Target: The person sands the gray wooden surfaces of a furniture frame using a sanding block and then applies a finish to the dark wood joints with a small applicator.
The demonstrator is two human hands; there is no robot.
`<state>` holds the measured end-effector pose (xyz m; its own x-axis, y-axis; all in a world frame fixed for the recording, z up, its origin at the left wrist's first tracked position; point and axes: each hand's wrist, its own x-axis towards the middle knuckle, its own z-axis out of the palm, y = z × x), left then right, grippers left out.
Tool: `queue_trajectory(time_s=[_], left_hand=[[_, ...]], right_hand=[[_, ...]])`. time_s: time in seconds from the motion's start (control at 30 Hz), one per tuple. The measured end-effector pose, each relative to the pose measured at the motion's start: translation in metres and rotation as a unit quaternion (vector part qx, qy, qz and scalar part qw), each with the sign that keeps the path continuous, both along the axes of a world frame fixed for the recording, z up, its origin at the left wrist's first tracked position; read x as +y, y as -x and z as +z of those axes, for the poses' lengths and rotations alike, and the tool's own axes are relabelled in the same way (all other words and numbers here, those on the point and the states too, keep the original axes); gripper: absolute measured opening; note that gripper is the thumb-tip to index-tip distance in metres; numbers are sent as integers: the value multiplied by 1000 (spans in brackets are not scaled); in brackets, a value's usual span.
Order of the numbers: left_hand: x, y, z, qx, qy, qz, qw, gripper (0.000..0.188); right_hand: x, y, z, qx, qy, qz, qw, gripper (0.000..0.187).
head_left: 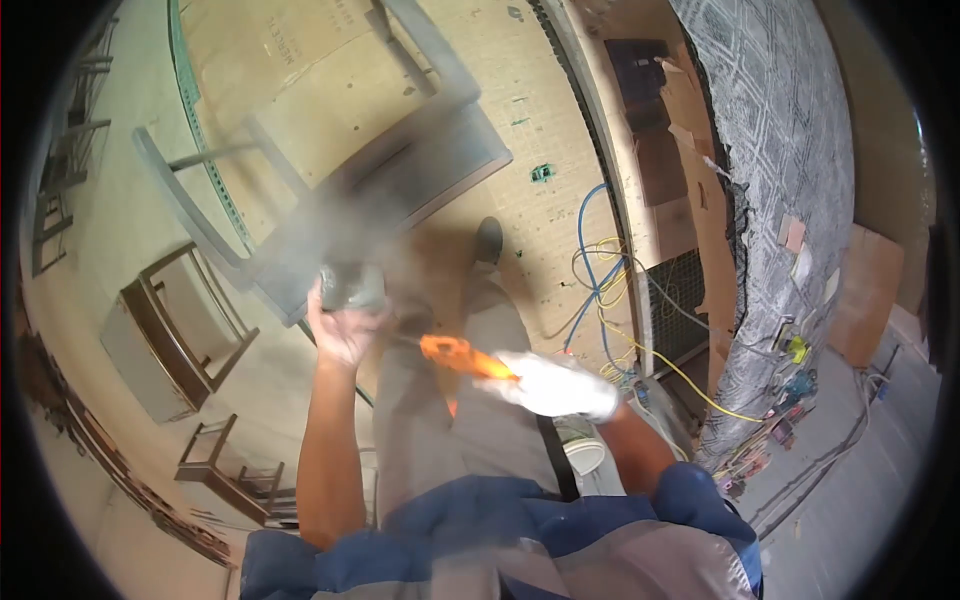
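Observation:
My left hand (345, 330), bare, is closed around a dark grey-green block-like thing (352, 287); its kind is not clear. My right hand (560, 385), in a white glove, grips an orange-handled tool (460, 355) that points left toward the left hand. A thin dark tip shows at the tool's far end, but blur hides its shape. Just beyond the left hand is a dark wooden chair (455, 165), its legs and curved parts spread across the upper left. A hazy smear covers part of it.
Several wooden chairs (190, 330) stand at the left. Blue and yellow hoses (600, 290) coil on the floor to the right. Beyond them is a bench draped in grey patterned cloth (770, 150), with small scraps and tools on its near end. Cardboard (330, 60) covers the floor ahead.

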<state>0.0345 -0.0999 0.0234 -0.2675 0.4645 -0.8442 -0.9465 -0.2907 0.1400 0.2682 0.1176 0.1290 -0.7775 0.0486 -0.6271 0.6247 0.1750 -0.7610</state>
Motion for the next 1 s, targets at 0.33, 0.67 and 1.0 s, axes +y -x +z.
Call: queue_trajectory(time_s=[0.33,0.67,1.0], left_hand=[[50,0,-30,226,123,-343,904,73],[98,-16,-5,662,256,-620,334,107],[48,-97,-13,518,254,-621,530,85]], right_hand=[[54,-26,27,-222,-161,-47,961,42],[95,-29,-5,-117,-82,-108,984,40],[135,-60,-38,-224,-62,-141,962,40]])
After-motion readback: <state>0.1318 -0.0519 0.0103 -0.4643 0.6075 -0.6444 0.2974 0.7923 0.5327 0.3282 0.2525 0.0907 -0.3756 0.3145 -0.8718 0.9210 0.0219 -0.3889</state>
